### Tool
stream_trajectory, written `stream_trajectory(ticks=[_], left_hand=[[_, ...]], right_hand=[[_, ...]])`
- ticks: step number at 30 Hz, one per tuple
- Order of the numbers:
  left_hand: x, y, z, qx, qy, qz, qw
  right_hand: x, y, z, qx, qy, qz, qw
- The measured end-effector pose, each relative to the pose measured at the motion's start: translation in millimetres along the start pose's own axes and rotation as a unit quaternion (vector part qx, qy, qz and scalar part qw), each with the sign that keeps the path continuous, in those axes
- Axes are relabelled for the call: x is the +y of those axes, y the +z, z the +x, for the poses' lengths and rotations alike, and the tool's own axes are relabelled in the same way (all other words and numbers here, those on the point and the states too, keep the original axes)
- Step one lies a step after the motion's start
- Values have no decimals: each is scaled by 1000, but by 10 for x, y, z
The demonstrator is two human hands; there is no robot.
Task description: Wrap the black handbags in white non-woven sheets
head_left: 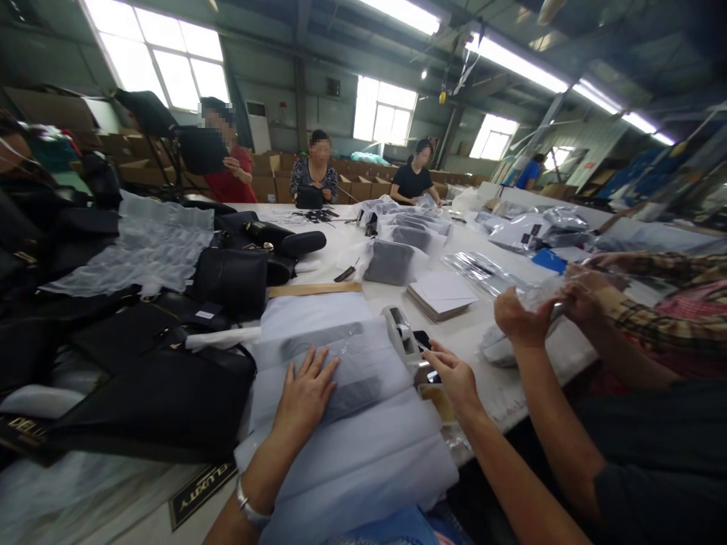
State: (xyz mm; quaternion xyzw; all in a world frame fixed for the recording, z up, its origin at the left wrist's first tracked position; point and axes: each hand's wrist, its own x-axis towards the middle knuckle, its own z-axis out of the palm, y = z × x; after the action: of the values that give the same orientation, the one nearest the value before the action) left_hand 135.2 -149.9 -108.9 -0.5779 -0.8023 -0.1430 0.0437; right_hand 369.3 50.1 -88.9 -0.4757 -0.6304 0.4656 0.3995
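My left hand (307, 390) lies flat with its fingers spread on a dark item wrapped in white tissue paper (391, 431). The dark shape (352, 397) shows through the thin sheet. My right hand (457, 382) is beside the tape dispenser (402, 337), with thumb and fingers drawn together near its front end. Whatever lies between those fingertips is too small to make out. A strip of brown paper (315, 289) borders the far side of the tissue.
Black handbags (164, 378) are heaped on the left, with crumpled packing sheet (148, 242) over some. Beyond the dispenser sits a stack of white cards (441, 295). Wrapped bags (389, 261) line the table. At right, a co-worker's hands (525, 318) handle clear plastic; other people work across the table.
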Motion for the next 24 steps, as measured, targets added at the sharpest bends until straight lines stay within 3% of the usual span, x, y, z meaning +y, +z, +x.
stream_trajectory(ticks=[3, 8, 11, 18, 24], left_hand=[[-5, 27, -7, 11, 0, -1, 1000], [-10, 48, -15, 22, 4, 0, 1000], [-4, 27, -9, 11, 3, 1, 1000], [7, -11, 7, -2, 3, 14, 1000], [-23, -7, 17, 0, 7, 12, 1000]], right_hand=[[-32, -96, -178, -9, 11, 18, 1000], [86, -173, -353, -33, 152, 119, 981], [216, -187, -326, -38, 181, 115, 976], [369, -262, -82, -69, 41, -95, 992], [367, -554, -90, -56, -98, -316, 942]])
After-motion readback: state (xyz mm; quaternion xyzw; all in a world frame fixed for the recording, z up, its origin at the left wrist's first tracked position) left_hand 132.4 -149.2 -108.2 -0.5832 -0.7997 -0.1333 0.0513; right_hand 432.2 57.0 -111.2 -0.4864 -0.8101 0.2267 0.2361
